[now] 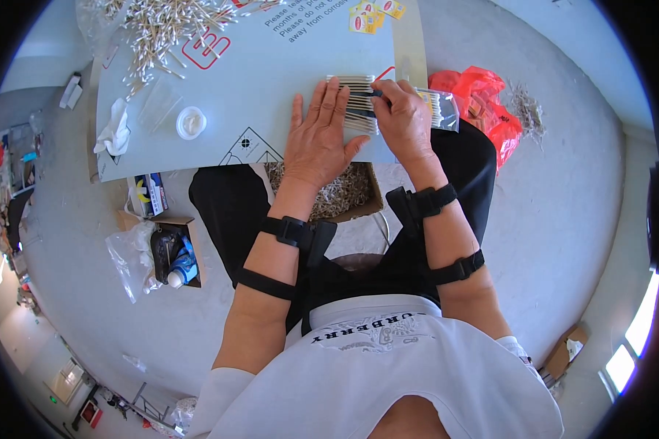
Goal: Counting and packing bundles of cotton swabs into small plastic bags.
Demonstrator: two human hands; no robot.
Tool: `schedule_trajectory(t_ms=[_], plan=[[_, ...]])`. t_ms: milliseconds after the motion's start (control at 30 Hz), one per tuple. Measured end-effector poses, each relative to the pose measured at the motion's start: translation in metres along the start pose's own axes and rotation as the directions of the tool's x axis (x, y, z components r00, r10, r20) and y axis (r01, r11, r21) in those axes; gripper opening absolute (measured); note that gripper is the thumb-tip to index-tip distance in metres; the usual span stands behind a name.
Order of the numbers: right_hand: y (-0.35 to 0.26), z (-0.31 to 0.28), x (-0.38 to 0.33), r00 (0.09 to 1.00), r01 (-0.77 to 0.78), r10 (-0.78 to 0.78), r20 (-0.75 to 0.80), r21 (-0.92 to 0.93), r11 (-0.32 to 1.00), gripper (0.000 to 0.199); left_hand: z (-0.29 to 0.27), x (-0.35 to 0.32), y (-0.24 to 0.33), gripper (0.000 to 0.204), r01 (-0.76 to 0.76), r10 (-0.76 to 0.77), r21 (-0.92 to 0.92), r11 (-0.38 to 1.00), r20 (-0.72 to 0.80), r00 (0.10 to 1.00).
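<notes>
A row of cotton swabs (357, 102) lies side by side on the pale printed board (249, 80) near its right side. My left hand (317, 139) rests flat with fingers stretched out, the fingertips at the row's left ends. At the row's right side, my right hand (406, 124) has its fingers curled in and pressed down. What they pinch, if anything, is hidden; a narrow dark patch shows beside the fingertips. Just beyond that hand, a clear plastic pack (448, 111) holding more swabs and a yellow label reaches the board's edge.
Loose cotton swabs (161, 36) are heaped at the far left. Nearby are a round white tub (191, 123) and a crumpled tissue (114, 130). Yellow labels (366, 18) lie at the far edge. A red bag (483, 102) stands right; a box of scraps (370, 192) sits below.
</notes>
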State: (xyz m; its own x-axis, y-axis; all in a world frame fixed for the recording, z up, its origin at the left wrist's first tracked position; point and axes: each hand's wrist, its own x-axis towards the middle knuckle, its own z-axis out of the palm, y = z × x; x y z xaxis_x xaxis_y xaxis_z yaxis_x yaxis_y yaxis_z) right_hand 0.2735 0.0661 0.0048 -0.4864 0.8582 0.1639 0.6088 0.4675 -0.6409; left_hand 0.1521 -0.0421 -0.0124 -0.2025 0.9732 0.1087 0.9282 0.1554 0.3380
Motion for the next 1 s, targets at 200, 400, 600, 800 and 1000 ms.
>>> schedule_trajectory(t_ms=[200,400,600,800,1000], plan=[[0.001,0.002,0.003,1.000,0.015,-0.015,0.016,-0.028,0.999,0.013,0.000,0.001,0.000,0.081,-0.002,0.002,-0.010,1.000,-0.001,1.000],[0.006,0.004,0.026,0.993,0.113,-0.113,-0.044,0.013,0.993,0.009,-0.001,-0.001,0.000,0.081,-0.006,0.006,-0.004,1.000,-0.007,1.000],[0.024,0.024,0.075,0.940,0.336,-0.336,0.054,-0.004,0.942,0.010,-0.001,0.001,0.002,0.078,-0.022,0.022,0.015,1.000,-0.007,1.000],[0.020,0.018,0.103,0.894,0.445,-0.440,0.082,-0.057,0.894,0.024,-0.001,0.001,0.001,0.075,-0.023,0.021,0.070,0.997,0.022,1.000],[0.022,-0.028,0.020,0.844,0.521,-0.488,0.222,-0.122,0.845,0.053,-0.002,-0.001,-0.001,0.074,-0.017,0.016,0.053,0.998,0.025,1.000]])
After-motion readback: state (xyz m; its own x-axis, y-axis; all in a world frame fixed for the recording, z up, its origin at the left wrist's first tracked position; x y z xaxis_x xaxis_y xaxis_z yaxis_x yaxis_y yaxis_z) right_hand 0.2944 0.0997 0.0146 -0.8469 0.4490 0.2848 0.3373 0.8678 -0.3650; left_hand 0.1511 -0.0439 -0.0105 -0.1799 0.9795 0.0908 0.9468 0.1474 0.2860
